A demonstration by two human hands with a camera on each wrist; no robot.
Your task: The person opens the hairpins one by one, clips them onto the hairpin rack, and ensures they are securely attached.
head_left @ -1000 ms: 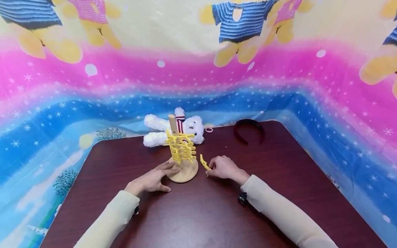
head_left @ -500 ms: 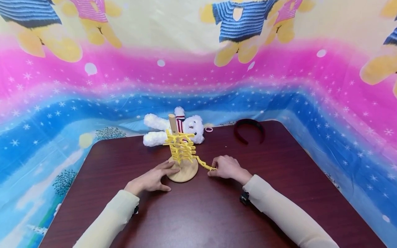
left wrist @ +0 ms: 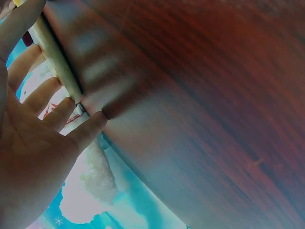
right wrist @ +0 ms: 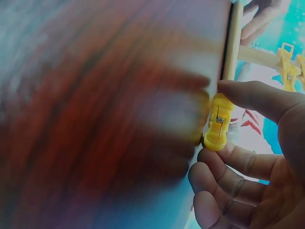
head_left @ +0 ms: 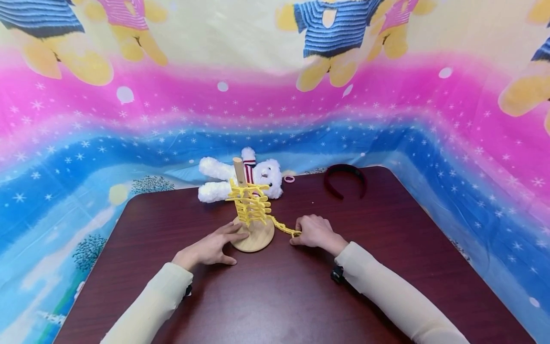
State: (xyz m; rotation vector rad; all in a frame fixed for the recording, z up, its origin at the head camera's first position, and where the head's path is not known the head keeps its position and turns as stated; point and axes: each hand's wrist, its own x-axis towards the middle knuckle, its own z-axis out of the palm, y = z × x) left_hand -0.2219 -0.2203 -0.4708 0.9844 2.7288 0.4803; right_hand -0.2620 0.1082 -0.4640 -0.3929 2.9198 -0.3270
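Note:
In the head view, yellow clothespins point(head_left: 253, 205) are stacked around a wooden post point(head_left: 238, 171) on a round wooden base point(head_left: 252, 241). My left hand point(head_left: 210, 247) lies beside this base with fingers spread, its fingertips touching the near-left rim. To the right, my right hand point(head_left: 315, 232) pinches the end of a thin curved row of yellow clothespins point(head_left: 281, 226), whose far end reaches the base's right edge. The right wrist view shows a yellow clothespin point(right wrist: 219, 121) with a small metal spring between thumb and fingers. Whether the row joins the stack is unclear.
A white teddy bear point(head_left: 268, 177) lies on its side behind the stand. Near the back edge of the dark red table point(head_left: 275, 296) are a small pink ring point(head_left: 290, 179) and a dark red headband point(head_left: 345, 181). Printed cloth point(head_left: 275, 105) hangs around the table.
The clothespin row in my right hand has swung from a steep slant to a flatter one, its far end now at the base. My right hand shifted slightly right; the left stayed put.

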